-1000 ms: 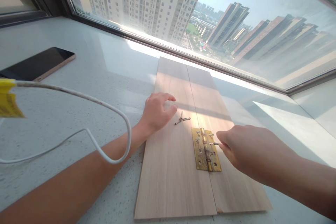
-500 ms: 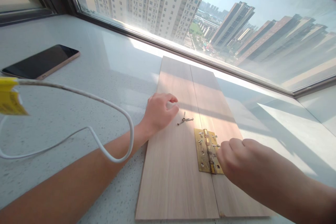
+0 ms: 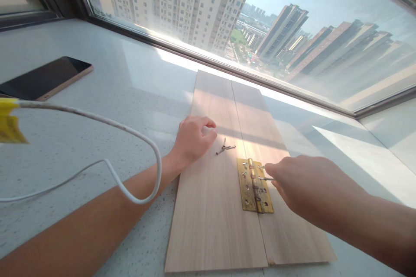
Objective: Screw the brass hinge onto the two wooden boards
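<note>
Two pale wooden boards (image 3: 211, 207) lie side by side, with a brass hinge (image 3: 255, 190) across their seam. Small screws stand in its upper holes, among them a left-leaf screw (image 3: 243, 175) and a right-leaf screw (image 3: 267, 178) leaning toward my right hand. My right hand (image 3: 299, 181) is closed, fingertips pinching the head of the top right screw (image 3: 261, 167). My left hand (image 3: 195, 138) rests on the left board, fingers loosely curled, thumb and index apart, nothing seen between them. Beside it lies a small pile of loose screws (image 3: 224, 149).
A white cable (image 3: 130, 130) with a yellow tag (image 3: 9, 121) loops in front of my left forearm. A phone (image 3: 48, 78) lies at the left on the speckled white sill (image 3: 130, 95). The window frame (image 3: 208, 62) runs along the back.
My right hand has shifted from beside the second right-leaf screw up to the top one, uncovering the hinge's lower right. My left hand stays in place; the whole view slides slightly left.
</note>
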Motion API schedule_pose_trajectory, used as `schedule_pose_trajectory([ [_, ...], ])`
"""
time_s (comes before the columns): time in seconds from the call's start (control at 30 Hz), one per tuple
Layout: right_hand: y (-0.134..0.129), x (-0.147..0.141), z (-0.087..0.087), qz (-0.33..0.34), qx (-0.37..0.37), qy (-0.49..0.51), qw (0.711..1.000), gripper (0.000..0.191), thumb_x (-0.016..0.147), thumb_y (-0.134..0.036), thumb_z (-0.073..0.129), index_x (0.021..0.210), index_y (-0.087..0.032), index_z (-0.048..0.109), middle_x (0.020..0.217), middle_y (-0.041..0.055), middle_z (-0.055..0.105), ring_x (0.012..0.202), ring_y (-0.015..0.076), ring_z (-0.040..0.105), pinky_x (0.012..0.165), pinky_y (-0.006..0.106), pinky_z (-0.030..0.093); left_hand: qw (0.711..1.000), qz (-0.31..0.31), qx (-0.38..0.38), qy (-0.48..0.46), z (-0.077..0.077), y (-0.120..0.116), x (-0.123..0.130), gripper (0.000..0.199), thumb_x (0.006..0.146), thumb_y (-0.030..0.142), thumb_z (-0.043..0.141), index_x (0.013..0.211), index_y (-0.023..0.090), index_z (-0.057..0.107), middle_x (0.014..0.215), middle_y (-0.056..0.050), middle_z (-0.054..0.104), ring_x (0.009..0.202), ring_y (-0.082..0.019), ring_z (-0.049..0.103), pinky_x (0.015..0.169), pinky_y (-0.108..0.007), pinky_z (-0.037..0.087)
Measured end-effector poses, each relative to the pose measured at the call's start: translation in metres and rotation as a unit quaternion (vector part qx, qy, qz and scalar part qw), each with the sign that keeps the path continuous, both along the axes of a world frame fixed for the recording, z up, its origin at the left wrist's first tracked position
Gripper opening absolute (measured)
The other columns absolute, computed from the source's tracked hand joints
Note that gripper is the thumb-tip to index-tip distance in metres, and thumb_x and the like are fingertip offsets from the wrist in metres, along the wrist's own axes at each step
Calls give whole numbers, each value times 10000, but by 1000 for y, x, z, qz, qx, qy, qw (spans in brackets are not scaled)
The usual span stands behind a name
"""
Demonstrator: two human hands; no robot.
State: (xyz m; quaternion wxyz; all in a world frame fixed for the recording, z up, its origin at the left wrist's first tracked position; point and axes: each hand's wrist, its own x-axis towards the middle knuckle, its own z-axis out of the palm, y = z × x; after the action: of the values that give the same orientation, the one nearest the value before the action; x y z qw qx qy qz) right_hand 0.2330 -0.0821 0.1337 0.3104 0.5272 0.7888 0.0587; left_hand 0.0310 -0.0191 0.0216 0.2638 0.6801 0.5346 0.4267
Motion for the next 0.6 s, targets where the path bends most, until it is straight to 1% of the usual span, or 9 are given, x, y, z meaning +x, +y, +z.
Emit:
schedule_pose_trajectory([
  [0.03,-3,1,-1,20,6,-7,1000,157,733,-51,544,673,-193,573,541,15,520,445,144,441,449,265,162,1000,1,1,0,0,0,0,153,774,218,547,835,220,687,914,-23,736,978,-245,617,925,-432,462],
  [0.1,-9,2,-1,63,0,-27,998,208,681,2,555,743,-191,599,591,15,555,460,140,453,451,273,144,1000,3,4,0,-1,0,0,154,775,221,545,838,221,686,920,-23,736,976,-243,619,924,-430,464],
  [0.13,-11,3,-1,104,-7,-27,994,224,660,14,565,743,-190,609,609,21,568,471,142,458,452,281,139,1000,3,5,0,-1,0,0,157,777,221,543,841,222,685,923,-22,735,976,-241,620,925,-429,464],
  [0.23,-18,5,-1,257,-19,-32,966,167,653,-31,608,642,-198,613,601,40,564,503,168,462,456,309,140,1000,3,6,0,-1,0,0,158,777,223,544,848,219,685,923,-25,729,975,-236,622,924,-419,470],
  [0.3,-21,5,-4,313,2,-47,949,139,662,-75,624,610,-203,612,575,49,542,501,183,451,451,324,144,1000,5,5,-7,-1,1,-1,154,775,226,556,862,214,682,943,-29,719,970,-229,625,917,-404,482],
  [0.33,-23,3,-5,316,7,-58,947,135,661,-80,626,608,-204,616,567,50,536,493,185,446,445,327,145,1000,6,4,-15,-1,2,-2,158,777,231,561,881,212,678,970,-31,712,975,-225,627,915,-395,487],
  [0.4,-23,-2,-7,285,-8,-75,955,142,659,-67,625,621,-204,629,561,45,536,480,182,452,428,323,144,999,2,6,-32,0,3,-3,179,786,246,568,931,210,667,1046,-37,695,1012,-221,626,925,-380,491],
  [0.5,-20,-14,-4,179,-52,-74,980,169,669,-32,611,674,-195,656,572,33,552,471,168,481,407,303,139,998,-4,10,-54,0,4,-4,205,804,278,571,978,209,654,1142,-47,668,1097,-227,604,976,-376,467],
  [0.6,-14,-24,1,76,-74,-62,992,201,665,2,589,700,-183,661,554,20,535,464,151,490,409,285,151,997,-8,7,-72,1,4,-4,206,812,301,580,982,213,655,1169,-43,661,1133,-227,589,1018,-375,437],
])
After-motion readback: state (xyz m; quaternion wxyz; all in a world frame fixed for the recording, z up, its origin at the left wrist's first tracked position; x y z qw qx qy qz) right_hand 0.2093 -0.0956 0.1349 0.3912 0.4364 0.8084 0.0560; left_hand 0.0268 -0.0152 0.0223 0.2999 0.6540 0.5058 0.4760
